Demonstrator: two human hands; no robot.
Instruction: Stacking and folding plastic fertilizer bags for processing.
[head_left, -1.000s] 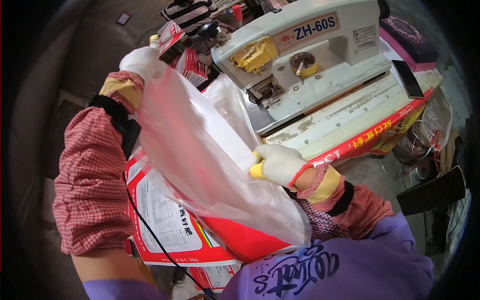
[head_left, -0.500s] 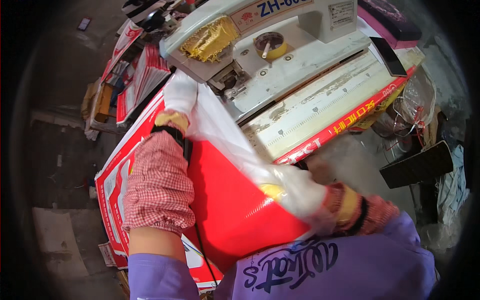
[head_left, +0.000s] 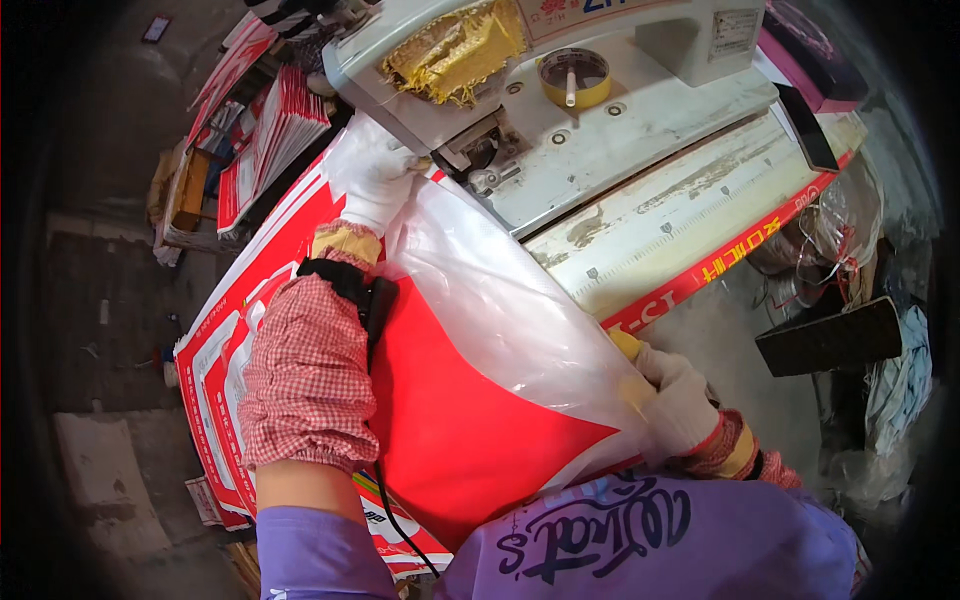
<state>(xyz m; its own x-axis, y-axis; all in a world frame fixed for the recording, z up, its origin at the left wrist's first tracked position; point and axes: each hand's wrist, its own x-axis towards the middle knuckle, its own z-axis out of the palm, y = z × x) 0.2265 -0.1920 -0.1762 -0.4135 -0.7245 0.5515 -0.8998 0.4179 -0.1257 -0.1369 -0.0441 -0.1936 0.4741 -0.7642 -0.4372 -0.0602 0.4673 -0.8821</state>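
My left hand (head_left: 376,180), in a white glove, is closed on one end of a clear plastic liner (head_left: 500,300) beside the needle end of a pale grey industrial sewing machine (head_left: 440,110). The liner shows along the mouth edge of a red and white sack (head_left: 450,420) lying in front of me. At the edge's other end, my right hand (head_left: 682,400), also gloved, grips the sack's corner with the liner, a yellow finger part showing. Between the hands the liner is stretched and wrinkled. Under my left arm lies a pile of printed red and white sacks (head_left: 215,400).
On the machine bed lie a roll of yellow tape (head_left: 590,92) and a yellow woven cloth is fixed on the head (head_left: 455,50). A phone (head_left: 806,130) rests at the table's right end. Folded sacks (head_left: 275,140) stand far left; a dark board (head_left: 830,338) is at right.
My right hand has moved right and slightly down, away from the left, and the liner is now spread wider and tauter. The left hand keeps its place near the machine.
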